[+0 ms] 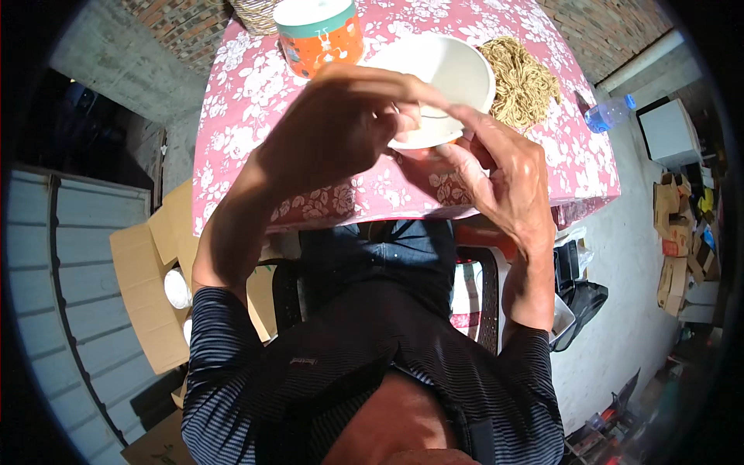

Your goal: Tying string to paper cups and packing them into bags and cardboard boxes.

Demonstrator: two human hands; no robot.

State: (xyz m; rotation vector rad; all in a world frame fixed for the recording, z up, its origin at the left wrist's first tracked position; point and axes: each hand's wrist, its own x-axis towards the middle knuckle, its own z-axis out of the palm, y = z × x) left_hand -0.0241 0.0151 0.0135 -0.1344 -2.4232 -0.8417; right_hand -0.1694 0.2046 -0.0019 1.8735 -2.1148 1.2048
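A white tub (457,70) with a hint of orange on its outer side stands on the table in front of me, its wide mouth facing up. My right hand (508,170) grips its near rim, thumb on the outside and fingers bent at the edge. Over the near left part of the mouth is my left hand (341,120), with bent fingers pinched together; what they hold, if anything, is too small to make out. Close by on the right lies a loose heap of tan cord (519,81).
A green and orange tub (322,46) stands at the back left beside a woven basket (256,14). The table has a pink flowered cloth (240,116). A plastic bottle (610,114) is beyond the right edge. An open cardboard box (143,291) sits on my left.
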